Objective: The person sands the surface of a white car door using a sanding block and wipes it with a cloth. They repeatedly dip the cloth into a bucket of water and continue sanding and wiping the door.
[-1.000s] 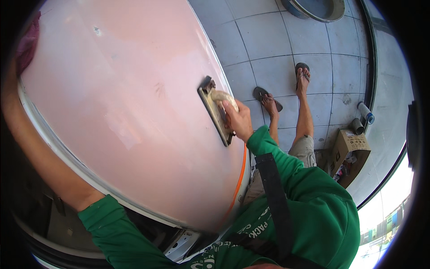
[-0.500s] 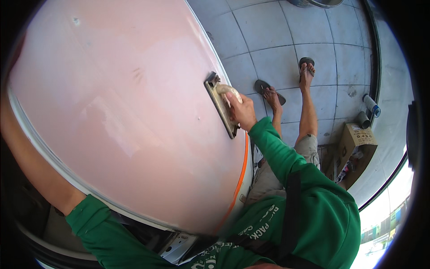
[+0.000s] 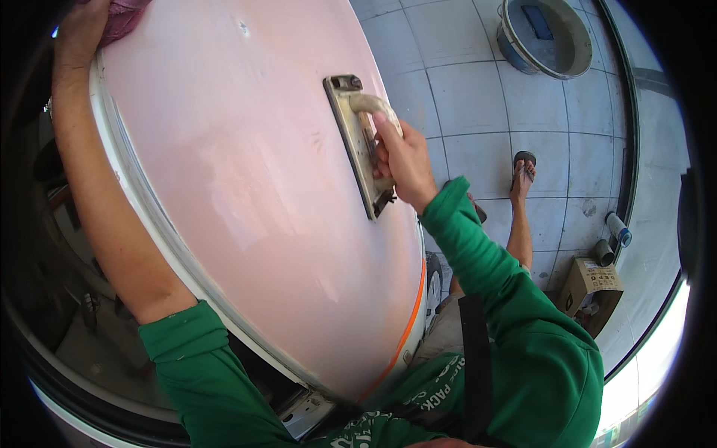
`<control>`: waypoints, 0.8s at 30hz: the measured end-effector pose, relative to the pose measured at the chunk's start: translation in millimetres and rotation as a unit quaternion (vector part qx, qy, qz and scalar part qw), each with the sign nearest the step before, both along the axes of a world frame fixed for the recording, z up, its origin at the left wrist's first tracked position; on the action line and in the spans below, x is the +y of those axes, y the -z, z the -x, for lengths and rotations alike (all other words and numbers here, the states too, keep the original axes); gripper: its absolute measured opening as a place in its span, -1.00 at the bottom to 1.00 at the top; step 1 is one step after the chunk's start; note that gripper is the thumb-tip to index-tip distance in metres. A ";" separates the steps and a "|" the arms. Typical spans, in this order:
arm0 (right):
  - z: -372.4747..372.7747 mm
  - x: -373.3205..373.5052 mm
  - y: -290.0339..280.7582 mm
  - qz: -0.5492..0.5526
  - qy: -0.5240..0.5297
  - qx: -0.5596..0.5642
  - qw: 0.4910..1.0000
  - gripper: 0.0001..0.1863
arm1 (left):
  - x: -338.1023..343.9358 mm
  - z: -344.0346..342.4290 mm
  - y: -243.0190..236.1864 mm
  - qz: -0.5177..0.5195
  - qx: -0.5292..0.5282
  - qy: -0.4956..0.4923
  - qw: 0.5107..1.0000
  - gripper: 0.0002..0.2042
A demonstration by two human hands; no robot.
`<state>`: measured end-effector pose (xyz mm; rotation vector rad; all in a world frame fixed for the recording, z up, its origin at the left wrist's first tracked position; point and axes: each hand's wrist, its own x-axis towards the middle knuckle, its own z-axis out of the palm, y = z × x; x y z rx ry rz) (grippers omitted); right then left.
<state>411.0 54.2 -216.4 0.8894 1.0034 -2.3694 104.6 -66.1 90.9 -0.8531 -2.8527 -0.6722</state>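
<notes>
My right hand (image 3: 407,160) wraps around the curved pale handle of a hand sanding block (image 3: 355,160), a long flat plate with dark clamps at its ends. The block is over the right part of a car body panel (image 3: 246,246) with a patchy pink and whitish coat. At the panel's far left edge, my left hand (image 3: 81,33) grips a purplish-pink cloth (image 3: 123,21). Part of that hand and cloth is cut off by the picture's rim. An orange strip (image 3: 403,321) runs along the panel's near right edge.
A bucket (image 3: 515,48) with greyish water and a dark block in it stands on the tiled floor (image 3: 470,97) at far right. A cardboard box (image 3: 590,295), a can (image 3: 603,252) and a spray can (image 3: 618,228) sit by the right wall. Dark car interior lies left.
My right hand has lifted the sanding block slightly and shifted it left. The view has moved, bringing my left hand, the cloth and the whole bucket into sight.
</notes>
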 end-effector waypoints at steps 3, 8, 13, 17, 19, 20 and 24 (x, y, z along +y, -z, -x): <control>-107.5 -1.2 -87.1 0.031 -0.041 0.025 0.998 -0.60 | -6.2 -35.9 -4.0 -0.092 -0.036 -0.044 0.994 -0.80; 26.0 -7.6 -53.2 -0.123 -0.028 0.086 0.988 -0.42 | 6.2 -42.1 -3.3 -0.031 0.050 -0.038 0.998 -0.80; 182.9 15.6 -35.7 -0.074 0.013 0.102 0.992 -0.49 | 8.7 -16.4 -9.9 0.013 -0.012 -0.067 0.998 -0.78; 52.8 3.2 -68.6 0.066 -0.017 0.104 0.992 -0.56 | -43.6 12.7 1.6 0.100 0.030 -0.056 0.993 -0.72; 25.0 0.5 -75.1 0.058 -0.018 0.077 0.995 -0.54 | -34.8 4.6 10.0 0.083 0.009 -0.092 0.992 -0.72; 22.8 -2.2 -78.4 0.028 -0.029 0.074 0.996 -0.53 | -34.5 -5.1 8.5 0.093 0.012 -0.098 0.991 -0.71; 177.9 0.8 -52.7 -0.141 -0.012 0.116 0.983 -0.44 | -20.1 -7.5 2.1 0.047 -0.009 -0.124 0.991 -0.64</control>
